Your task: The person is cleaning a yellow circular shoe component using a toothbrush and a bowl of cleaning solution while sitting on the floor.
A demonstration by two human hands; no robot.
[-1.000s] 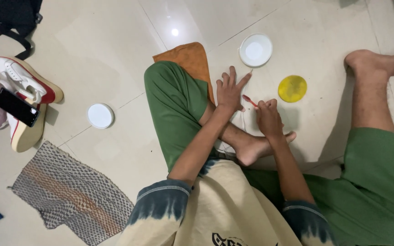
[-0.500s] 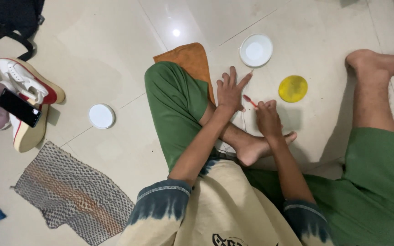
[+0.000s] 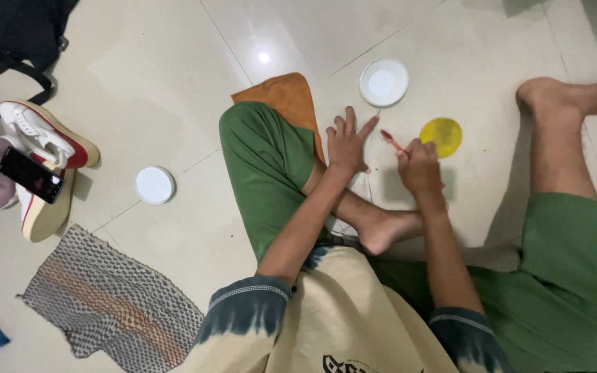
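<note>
Down on the shiny cream tile floor [image 3: 174, 83], a person in green shorts is sitting with one leg folded in. The left hand [image 3: 347, 145] is lying flat on the floor with its fingers spread wide, pressing down on a thin white lace [image 3: 370, 185] that is running back toward the bare foot [image 3: 388, 231]. This hand is gripping nothing; it is only pushing down. The right hand [image 3: 421, 166] is curled tight around a small red toothbrush [image 3: 392, 140], and the brush end is poking up and to the left, between the two hands. The brush is sitting just above the floor, close to the left hand's longest finger.

A round white dish [image 3: 383, 82] is lying just past the left hand's fingertips. A round yellow disc [image 3: 441, 137] is lying right beside the right hand. An orange cloth [image 3: 281, 93] is peeking out from behind the bent knee.

Far off to the left, a round white lid [image 3: 155, 185] is sitting alone on the tiles. White shoes with red trim [image 3: 39, 148] are piled near the edge, and a black phone [image 3: 30, 175] is resting on top of them. A grey knitted rag [image 3: 108, 304] is lying flat nearby.
</note>
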